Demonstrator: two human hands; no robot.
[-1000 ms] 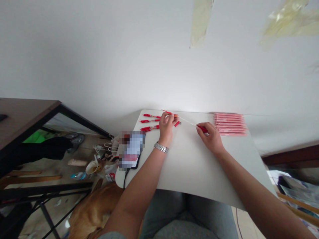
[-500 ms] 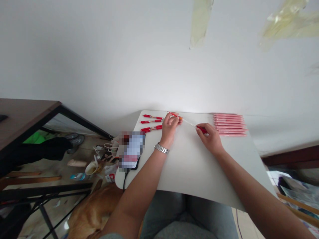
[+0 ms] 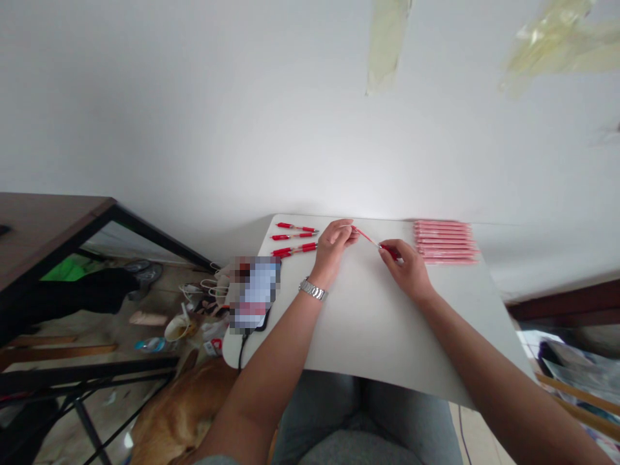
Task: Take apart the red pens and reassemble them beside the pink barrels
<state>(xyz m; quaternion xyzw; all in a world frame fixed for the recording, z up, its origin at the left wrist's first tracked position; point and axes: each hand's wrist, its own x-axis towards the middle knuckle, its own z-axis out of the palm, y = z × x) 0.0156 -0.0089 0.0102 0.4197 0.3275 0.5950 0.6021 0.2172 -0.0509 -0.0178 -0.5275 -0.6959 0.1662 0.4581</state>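
My left hand (image 3: 333,244), with a metal watch on its wrist, is closed in a pinch on a thin red pen part (image 3: 364,235) over the white table (image 3: 372,323). My right hand (image 3: 405,267) is closed on the other, red end of that pen piece (image 3: 390,250). The thin rod runs between the two hands. To the left of my left hand lie three red pens (image 3: 295,237) in a row. A row of several pink pen barrels (image 3: 445,241) lies to the right of my right hand.
A phone (image 3: 256,292) with a black cable lies at the table's left edge. A dark desk (image 3: 43,239) stands on the left, with clutter and a cup (image 3: 177,327) on the floor. A tan dog (image 3: 188,407) lies below. A white wall is behind the table.
My left hand has moved right, toward my right hand, so the rod showing between them is shorter. The small red piece that lay by my left hand is out of sight.
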